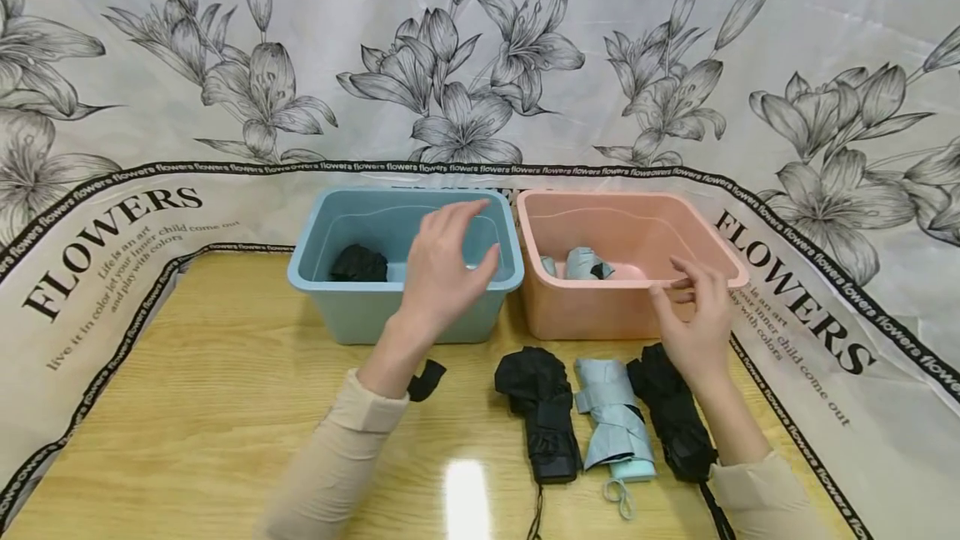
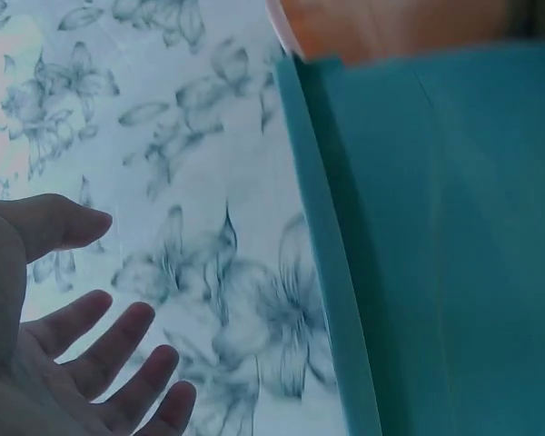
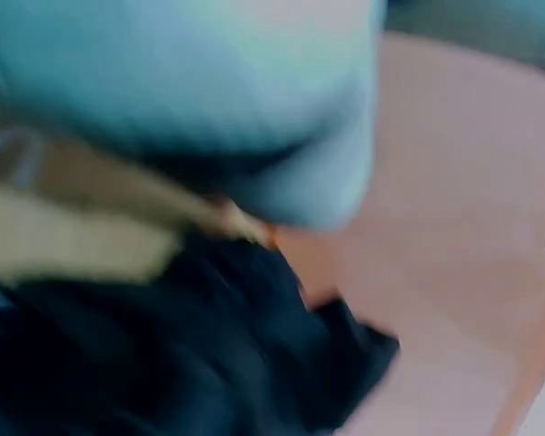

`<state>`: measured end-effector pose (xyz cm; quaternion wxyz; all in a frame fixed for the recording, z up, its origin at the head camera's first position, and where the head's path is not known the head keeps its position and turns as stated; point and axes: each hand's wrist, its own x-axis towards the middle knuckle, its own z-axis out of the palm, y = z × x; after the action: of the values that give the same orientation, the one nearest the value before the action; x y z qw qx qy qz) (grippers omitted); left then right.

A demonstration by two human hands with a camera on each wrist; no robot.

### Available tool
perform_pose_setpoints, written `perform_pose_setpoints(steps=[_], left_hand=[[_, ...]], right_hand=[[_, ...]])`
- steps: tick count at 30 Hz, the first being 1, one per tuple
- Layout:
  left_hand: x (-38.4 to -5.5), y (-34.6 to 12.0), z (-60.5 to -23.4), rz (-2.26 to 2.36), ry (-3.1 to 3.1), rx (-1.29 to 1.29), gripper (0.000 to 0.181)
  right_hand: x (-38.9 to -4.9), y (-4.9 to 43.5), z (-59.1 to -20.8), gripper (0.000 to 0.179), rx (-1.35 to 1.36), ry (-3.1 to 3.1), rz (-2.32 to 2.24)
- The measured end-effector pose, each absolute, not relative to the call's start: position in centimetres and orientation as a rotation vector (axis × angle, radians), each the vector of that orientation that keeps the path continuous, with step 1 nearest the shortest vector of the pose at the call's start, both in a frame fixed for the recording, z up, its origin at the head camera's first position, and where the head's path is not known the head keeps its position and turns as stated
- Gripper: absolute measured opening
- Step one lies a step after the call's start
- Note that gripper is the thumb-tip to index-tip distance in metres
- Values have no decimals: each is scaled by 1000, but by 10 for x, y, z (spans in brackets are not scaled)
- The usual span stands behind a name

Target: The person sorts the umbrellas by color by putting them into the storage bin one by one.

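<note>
In the head view my left hand (image 1: pixel 450 261) is raised over the front of the blue bin (image 1: pixel 405 288), thumb and fingers spread, holding nothing. The left wrist view shows the same hand (image 2: pixel 82 336) with its fingers apart. My right hand (image 1: pixel 697 319) hangs at the front rim of the pink bin (image 1: pixel 592 311), fingers loosely bent around nothing visible. Whether it touches the rim I cannot tell. Below it lies a folded black umbrella (image 1: pixel 675 415). Beside that lie a light blue folded umbrella (image 1: pixel 611 415) and another black folded umbrella (image 1: pixel 536 415).
A black bundle (image 1: pixel 358 263) lies inside the blue bin. Light blue folded bundles (image 1: pixel 585 263) lie in the pink bin. A black piece (image 1: pixel 427 380) shows beside my left forearm, partly hidden. Flower-printed cloth (image 1: pixel 465 65) rises behind the wooden table (image 1: pixel 187 407).
</note>
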<state>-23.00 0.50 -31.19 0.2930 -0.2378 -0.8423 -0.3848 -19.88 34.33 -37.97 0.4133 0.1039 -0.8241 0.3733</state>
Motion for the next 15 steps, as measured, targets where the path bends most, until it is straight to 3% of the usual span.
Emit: perform_pose_setpoints(steps=[7, 15], left_hand=[[-222, -84, -324, -738, -2254, -517, 62], [-225, -155, -342, -405, -2619, -447, 87]], right_hand=[[-166, 302, -407, 56, 367, -2333, 1075], [-142, 269, -431, 75, 313, -2910, 1167]])
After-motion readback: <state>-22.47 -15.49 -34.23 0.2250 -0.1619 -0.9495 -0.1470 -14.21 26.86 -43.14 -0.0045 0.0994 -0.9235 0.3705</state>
